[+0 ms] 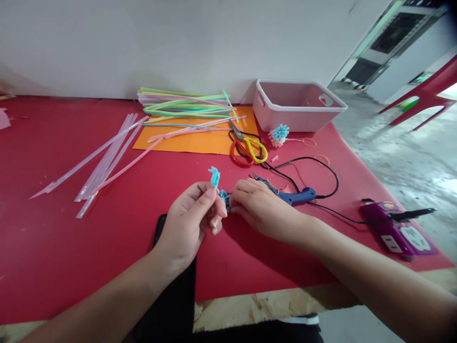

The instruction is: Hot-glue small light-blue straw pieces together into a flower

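Note:
A small light-blue craft piece [214, 176] sticks up from the thumb and fingers of my left hand [194, 209], which is closed on it. Just right of it, my right hand [259, 205] has its fingers curled together against a darker blue cluster [225, 197] between the two hands; its fingertips are partly hidden. Behind my right hand lies a blue glue gun [298, 196] with its tip pointing left. Red-and-yellow scissors [248, 147] lie open above the hands. A blue and pink flower piece [279, 135] sits to their right.
Pastel straws [185, 107] lie on an orange sheet [200, 143]; pink straws [110, 157] spread to the left. A pink basket [293, 107] stands at the back. A black cable runs to a purple power strip [398, 228]. A black phone [174, 295] lies under my left wrist.

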`<state>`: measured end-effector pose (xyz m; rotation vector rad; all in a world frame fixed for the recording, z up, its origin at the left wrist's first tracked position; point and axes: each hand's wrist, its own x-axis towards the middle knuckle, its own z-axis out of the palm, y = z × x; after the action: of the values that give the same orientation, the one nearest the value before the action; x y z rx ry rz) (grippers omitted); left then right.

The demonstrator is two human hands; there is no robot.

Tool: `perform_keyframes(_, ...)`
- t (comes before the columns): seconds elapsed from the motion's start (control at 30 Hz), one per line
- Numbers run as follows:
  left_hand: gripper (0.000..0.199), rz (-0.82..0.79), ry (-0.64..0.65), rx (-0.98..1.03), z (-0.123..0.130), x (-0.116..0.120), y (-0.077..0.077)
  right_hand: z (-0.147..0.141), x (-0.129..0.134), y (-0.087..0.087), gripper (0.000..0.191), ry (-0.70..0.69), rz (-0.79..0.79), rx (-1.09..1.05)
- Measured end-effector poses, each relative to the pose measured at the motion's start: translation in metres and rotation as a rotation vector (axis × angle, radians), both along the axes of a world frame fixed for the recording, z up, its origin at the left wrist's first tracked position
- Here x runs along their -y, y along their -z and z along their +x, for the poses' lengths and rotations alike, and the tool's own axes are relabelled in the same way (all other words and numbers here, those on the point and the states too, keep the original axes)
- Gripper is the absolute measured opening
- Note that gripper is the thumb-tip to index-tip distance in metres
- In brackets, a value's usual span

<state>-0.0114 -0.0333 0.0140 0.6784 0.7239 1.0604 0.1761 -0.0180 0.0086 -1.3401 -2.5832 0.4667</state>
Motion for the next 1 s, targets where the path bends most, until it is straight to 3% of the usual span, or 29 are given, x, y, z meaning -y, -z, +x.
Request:
perform_keyframes(0.17, 0.026, -0.006, 0.017, -0.014, 0.001, 0.002, 0.001, 0.006, 0.014, -0.009, 0.01, 0.025, 0.021, -0.409)
perform_keyframes(0.37, 0.031, -0.053, 0.119, 0.008, 0.004, 0.007, 0.0, 0.013, 0.024, -0.018, 0.01, 0.196, -0.143, -0.753)
perform_keyframes(0.63, 0.025, -0.051, 0.22, 0.041, 0.003, 0.01, 0.004, 0.009, 0.028, -0.013, 0.015, 0.355, -0.39, -1.165)
perform_keyframes(0.83, 0.023, -0.091, 0.093, 0.036, 0.006, 0.011, 0.001, 0.007, 0.032, -0.012, 0.012, 0.314, -0.56, -1.272)
perform_keyframes(1.0, 0.015, -0.143, 0.008, 0.086, 0.008, 0.009, -0.001, 0.004, 0.032, -0.009, 0.009, 0.309, -0.584, -1.341)
